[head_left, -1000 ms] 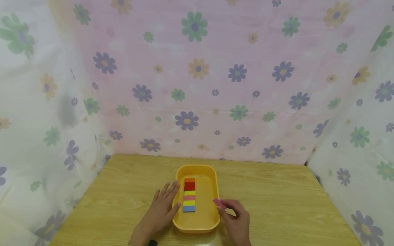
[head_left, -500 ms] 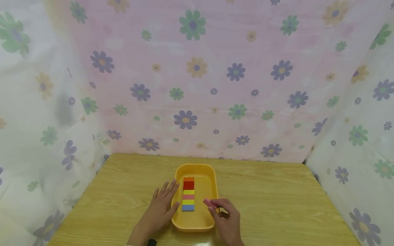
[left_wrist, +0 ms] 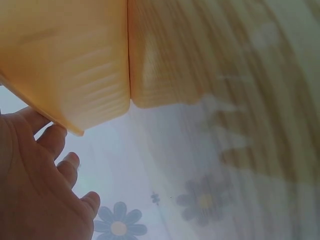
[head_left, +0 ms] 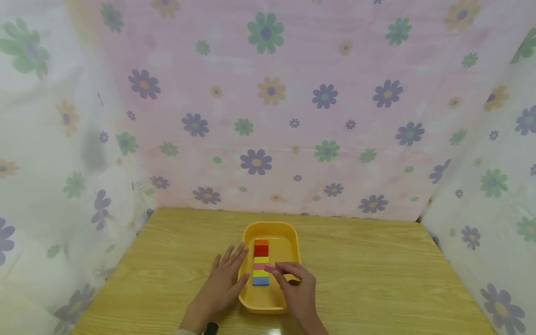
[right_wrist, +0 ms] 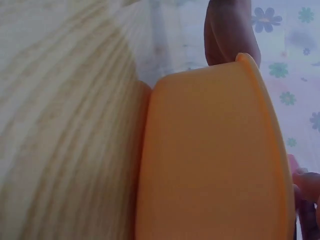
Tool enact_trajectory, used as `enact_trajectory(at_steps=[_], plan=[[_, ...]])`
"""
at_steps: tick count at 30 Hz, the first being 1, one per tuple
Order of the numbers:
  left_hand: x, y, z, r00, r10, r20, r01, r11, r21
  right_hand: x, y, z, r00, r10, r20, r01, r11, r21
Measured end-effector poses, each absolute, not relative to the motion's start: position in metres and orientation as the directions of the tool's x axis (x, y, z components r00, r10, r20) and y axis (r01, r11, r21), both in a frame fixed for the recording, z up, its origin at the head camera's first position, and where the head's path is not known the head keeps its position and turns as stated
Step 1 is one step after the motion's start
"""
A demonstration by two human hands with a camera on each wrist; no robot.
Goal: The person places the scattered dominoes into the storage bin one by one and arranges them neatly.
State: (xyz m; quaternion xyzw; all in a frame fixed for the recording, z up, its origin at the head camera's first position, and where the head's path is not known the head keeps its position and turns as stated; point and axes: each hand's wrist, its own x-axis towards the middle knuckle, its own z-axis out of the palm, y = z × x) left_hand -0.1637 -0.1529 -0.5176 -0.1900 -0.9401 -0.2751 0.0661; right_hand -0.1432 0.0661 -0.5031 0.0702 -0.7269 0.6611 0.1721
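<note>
A yellow plastic tray (head_left: 270, 224) holds a column of small coloured blocks along its left side. From far to near they are an orange block (head_left: 261, 242), a red block (head_left: 261, 251), a yellow one, a pink one, another yellow one and a blue block (head_left: 260, 281). My right hand (head_left: 298, 291) pinches a loose pink block (head_left: 271, 268) between thumb and fingers, above the column's right edge; whether it touches the column I cannot tell. My left hand (head_left: 222, 281) rests with fingers spread at the tray's left rim; the left wrist view shows its fingers beside the tray wall (left_wrist: 75, 75).
The tray stands on a wood-grain table (head_left: 368, 274). Flower-printed sheets (head_left: 289, 107) hang behind the table and on both sides. A dark band or object (head_left: 211, 328) shows near the left wrist.
My right hand has moved leftward from the tray's right rim, carrying the pink block over to the column of blocks. My left hand has stayed at the left rim.
</note>
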Motion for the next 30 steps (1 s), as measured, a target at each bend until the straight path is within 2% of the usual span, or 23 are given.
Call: enact_trajectory(at_steps=[8,13,20,30], plan=[[-0.162,-0.154,-0.513,-0.908,0.328,0.26,0.415,0.78,0.468,-0.152,0.059,-0.497,-0.966,0.088,0.245,-0.238,0.084,-0.968],[-0.163,-0.154,-0.516,-0.903,0.335,0.271,0.427,0.773,0.469,-0.158,0.056,-0.498,-0.975,0.063,0.214,-0.206,0.113,-0.972],[-0.166,-0.154,-0.519,-0.909,0.332,0.252,0.415,0.772,0.481,-0.164,0.058,-0.498,-0.996,-0.023,0.085,-0.088,0.158,-0.983],[-0.165,-0.152,-0.516,-0.915,0.328,0.237,0.404,0.774,0.488,-0.167,0.056,-0.494,-0.987,-0.151,-0.046,-0.007,0.332,-0.943]])
